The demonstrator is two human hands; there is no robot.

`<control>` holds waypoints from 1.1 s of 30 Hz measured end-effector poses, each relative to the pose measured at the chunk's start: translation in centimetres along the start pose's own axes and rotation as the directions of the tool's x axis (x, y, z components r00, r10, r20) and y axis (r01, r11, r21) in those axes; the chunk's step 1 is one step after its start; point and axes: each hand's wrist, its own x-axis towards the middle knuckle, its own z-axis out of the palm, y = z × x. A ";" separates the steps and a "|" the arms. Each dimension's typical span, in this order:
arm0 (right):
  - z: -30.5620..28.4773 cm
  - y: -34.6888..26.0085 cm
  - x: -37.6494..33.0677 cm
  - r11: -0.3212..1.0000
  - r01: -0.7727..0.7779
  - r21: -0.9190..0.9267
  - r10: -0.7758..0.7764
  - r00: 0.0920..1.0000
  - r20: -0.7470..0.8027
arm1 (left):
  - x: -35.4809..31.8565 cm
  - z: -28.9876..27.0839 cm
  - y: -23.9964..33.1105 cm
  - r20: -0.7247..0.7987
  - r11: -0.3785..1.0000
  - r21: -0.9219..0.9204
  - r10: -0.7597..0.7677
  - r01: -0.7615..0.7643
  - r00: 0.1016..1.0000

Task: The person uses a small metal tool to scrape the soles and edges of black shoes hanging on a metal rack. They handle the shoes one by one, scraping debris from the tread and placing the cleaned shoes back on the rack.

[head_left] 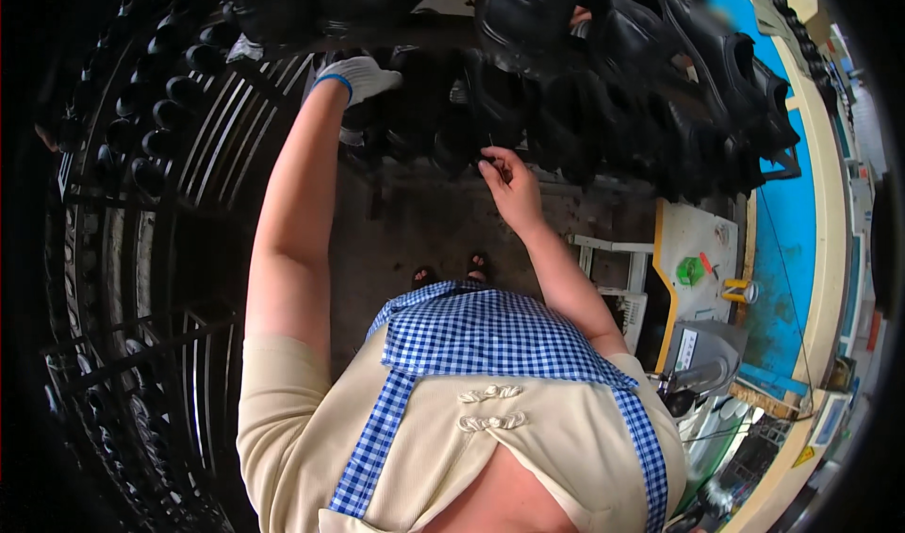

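My left hand (pixel 366 78) wears a white knit glove with a blue cuff. It reaches up to a rack crowded with black shoes, its fingers round a dark shoe (pixel 413 90) whose outline is lost in shadow. Bare and lower down, my right hand (pixel 512 186) is held just below the shoe row with thumb and fingertips pinched together. A fine thread-like line shows at those fingertips, too small to name. Just above the right hand hangs another black shoe (pixel 495 95). Larger black shoes (pixel 528 15) fill the upper row.
Metal racks (pixel 222 147) with more shoes (pixel 156 109) stand on the left. To the right is a pale worktable (pixel 693 227) carrying a green object (pixel 690 270) and a yellow-banded cup (pixel 740 291). Beyond it runs a blue surface (pixel 782 278). A grey machine (pixel 707 354) sits nearer me.
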 end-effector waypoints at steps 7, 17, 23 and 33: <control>-1.9 0.4 1.4 0.995 0.065 -0.071 -0.074 0.988 -0.135 | -0.2 1.4 0.8 -0.010 0.997 0.071 0.006 -0.005 1.000; -1.8 -6.7 -0.7 0.957 0.288 0.019 -0.289 0.957 0.037 | -10.2 4.9 0.7 -0.059 0.700 -0.712 -0.145 0.060 0.988; -1.0 -9.7 -0.9 0.782 0.610 -0.128 -0.619 0.784 -0.051 | -17.0 8.7 3.6 0.082 -0.142 -0.988 -0.168 0.058 0.982; -3.4 -11.1 -1.1 0.450 0.744 -0.495 -0.787 0.592 0.174 | -19.9 11.7 6.6 0.053 -0.435 -0.894 -0.338 -0.106 0.940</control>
